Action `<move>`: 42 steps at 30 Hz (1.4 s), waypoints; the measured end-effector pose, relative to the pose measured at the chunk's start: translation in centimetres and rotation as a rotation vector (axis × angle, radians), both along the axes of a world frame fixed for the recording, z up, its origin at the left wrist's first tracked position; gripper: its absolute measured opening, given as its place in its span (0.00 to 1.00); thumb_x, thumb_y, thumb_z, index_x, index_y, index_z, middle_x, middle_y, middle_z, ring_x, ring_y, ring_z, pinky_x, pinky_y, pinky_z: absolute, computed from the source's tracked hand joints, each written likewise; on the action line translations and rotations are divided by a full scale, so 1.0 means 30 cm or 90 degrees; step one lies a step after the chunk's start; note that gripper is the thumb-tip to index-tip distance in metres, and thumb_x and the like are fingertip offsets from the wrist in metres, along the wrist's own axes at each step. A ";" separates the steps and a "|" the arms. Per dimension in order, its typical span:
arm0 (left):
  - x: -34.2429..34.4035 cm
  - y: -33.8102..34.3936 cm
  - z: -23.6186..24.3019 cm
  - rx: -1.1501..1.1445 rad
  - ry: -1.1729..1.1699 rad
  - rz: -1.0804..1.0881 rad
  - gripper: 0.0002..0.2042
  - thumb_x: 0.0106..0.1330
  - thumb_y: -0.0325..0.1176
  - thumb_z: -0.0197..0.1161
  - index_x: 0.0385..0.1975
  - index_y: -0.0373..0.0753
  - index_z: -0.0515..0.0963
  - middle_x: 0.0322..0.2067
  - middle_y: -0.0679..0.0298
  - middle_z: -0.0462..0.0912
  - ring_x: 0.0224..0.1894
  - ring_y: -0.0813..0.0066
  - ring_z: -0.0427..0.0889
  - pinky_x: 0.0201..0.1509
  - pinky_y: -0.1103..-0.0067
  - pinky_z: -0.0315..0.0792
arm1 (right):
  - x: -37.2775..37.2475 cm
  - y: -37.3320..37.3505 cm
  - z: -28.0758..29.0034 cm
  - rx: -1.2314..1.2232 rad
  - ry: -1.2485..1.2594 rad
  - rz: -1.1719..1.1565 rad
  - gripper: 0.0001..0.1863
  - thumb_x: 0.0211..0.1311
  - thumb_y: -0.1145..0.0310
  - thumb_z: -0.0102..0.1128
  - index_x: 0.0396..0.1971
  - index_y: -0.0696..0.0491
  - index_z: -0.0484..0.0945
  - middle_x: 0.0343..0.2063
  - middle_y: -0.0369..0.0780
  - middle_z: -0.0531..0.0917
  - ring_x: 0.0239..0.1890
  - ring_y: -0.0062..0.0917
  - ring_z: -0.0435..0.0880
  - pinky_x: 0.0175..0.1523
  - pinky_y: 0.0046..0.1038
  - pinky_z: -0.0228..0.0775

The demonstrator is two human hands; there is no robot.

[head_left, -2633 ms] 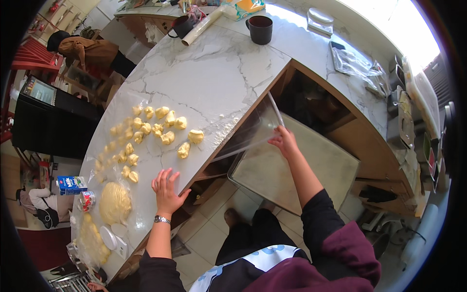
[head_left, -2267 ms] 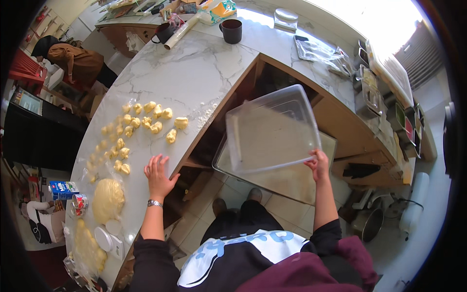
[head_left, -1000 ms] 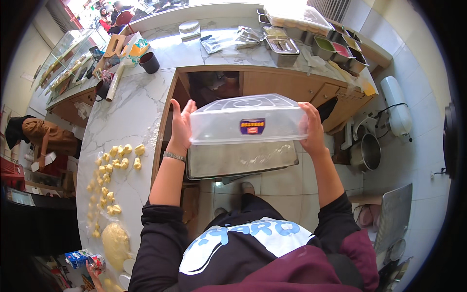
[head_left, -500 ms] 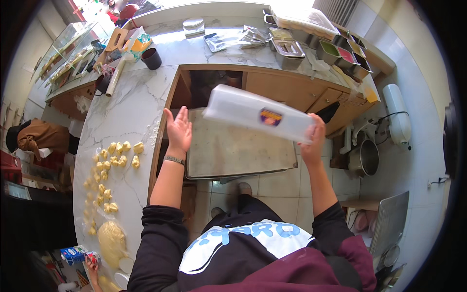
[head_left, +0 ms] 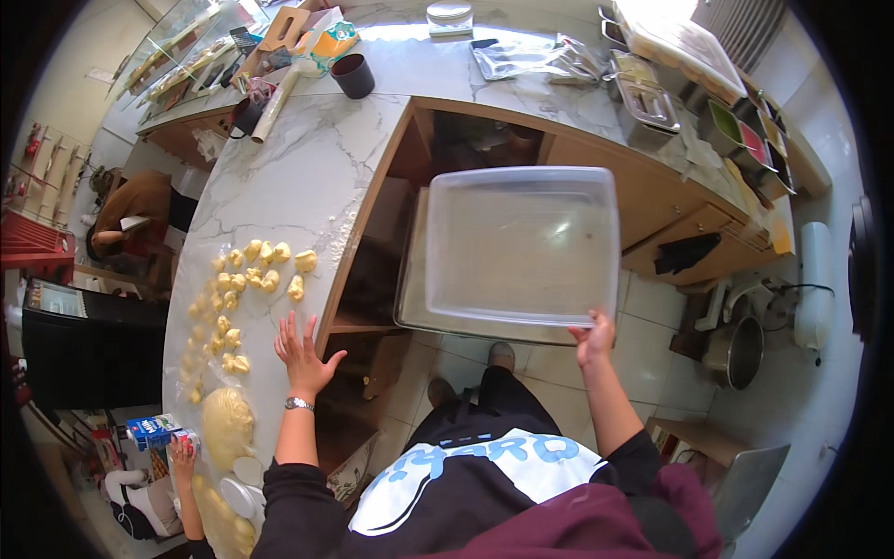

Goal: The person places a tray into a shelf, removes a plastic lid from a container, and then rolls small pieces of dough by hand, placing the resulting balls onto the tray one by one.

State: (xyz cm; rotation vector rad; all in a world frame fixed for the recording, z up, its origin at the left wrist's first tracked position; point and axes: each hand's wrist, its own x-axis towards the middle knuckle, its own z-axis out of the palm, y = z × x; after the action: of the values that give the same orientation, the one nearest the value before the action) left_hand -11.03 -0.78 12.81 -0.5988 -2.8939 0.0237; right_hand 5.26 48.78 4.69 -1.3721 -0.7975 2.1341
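A translucent plastic box [head_left: 521, 247] is held by its near right corner in my right hand [head_left: 594, 340], the fingers closed on its rim. It hangs over a large metal baking tray [head_left: 410, 312], which shows at the left and lower edges. My left hand [head_left: 305, 359] is empty, its fingers spread, by the marble counter's edge. Nearest to it on the counter lie several lumps of yellow dough [head_left: 270, 279], some under clear plastic film. A larger mass of dough [head_left: 228, 424] rests closer to me.
A dark cup [head_left: 353, 76] and a rolled sheet [head_left: 277, 107] stand at the far left. Metal containers [head_left: 647, 107] line the back right counter. A mixer bowl [head_left: 734, 352] is at right. Another person's hand [head_left: 183, 454] holds a small container beside a blue carton [head_left: 149, 432].
The plastic box has turned from its side to show its broad face and come over the tray. My left hand has moved nearer me and left, beside the dough. The view has shifted.
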 end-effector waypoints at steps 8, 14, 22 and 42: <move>-0.034 0.016 0.010 0.086 0.000 0.074 0.48 0.42 0.57 0.74 0.65 0.51 0.58 0.68 0.54 0.49 0.71 0.49 0.46 0.68 0.53 0.44 | -0.562 -0.323 -0.111 -0.105 -0.043 0.199 0.29 0.58 0.72 0.54 0.57 0.61 0.53 0.44 0.46 0.65 0.35 0.35 0.73 0.33 0.36 0.85; -0.038 0.036 0.005 0.067 -0.024 0.113 0.45 0.43 0.56 0.74 0.62 0.48 0.61 0.66 0.54 0.53 0.70 0.50 0.49 0.68 0.53 0.44 | -0.729 -0.520 -0.203 -0.165 -0.006 0.207 0.28 0.63 0.70 0.51 0.59 0.60 0.53 0.46 0.49 0.66 0.35 0.37 0.76 0.34 0.35 0.85; -0.046 0.035 0.005 0.062 -0.029 0.125 0.44 0.44 0.56 0.74 0.61 0.47 0.63 0.65 0.53 0.56 0.69 0.49 0.51 0.67 0.53 0.45 | -0.952 -0.674 -0.255 -0.229 0.118 0.293 0.30 0.68 0.70 0.48 0.65 0.58 0.47 0.53 0.50 0.65 0.39 0.37 0.79 0.40 0.36 0.84; -0.029 0.008 -0.020 0.088 -0.028 0.182 0.40 0.46 0.60 0.71 0.58 0.47 0.65 0.65 0.55 0.59 0.68 0.52 0.54 0.67 0.55 0.47 | -1.351 -0.729 -0.434 -0.070 -0.002 0.724 0.12 0.63 0.64 0.53 0.43 0.54 0.74 0.35 0.38 0.79 0.34 0.25 0.78 0.35 0.31 0.69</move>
State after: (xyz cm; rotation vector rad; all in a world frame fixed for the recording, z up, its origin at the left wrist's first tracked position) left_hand -11.89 -0.56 12.21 -0.1623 -2.9673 -0.1500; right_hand -35.27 26.90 -8.33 -1.0443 -1.7793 2.9944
